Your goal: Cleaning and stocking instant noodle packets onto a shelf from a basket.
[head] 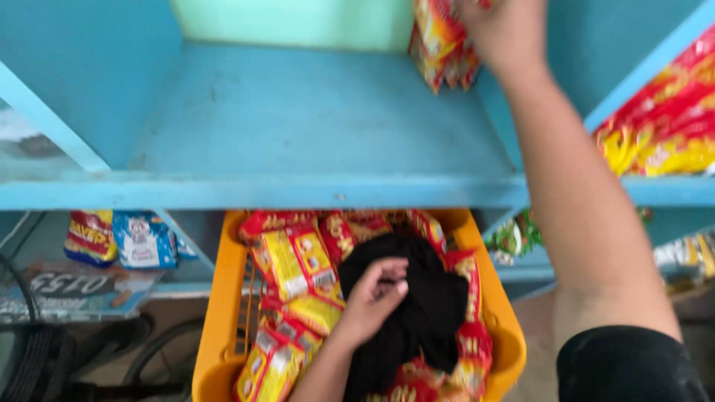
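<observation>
Right hand is up at the top of the frame, fingers on a bunch of red-and-yellow packets standing at the back right of the blue shelf; can't tell how tightly it grips since the frame cuts it off. Left hand is down at lower centre, curled around a black cloth that lies in an orange basket full of the same kind of packets. More snacks sit at lower left, more packets on the right.
</observation>
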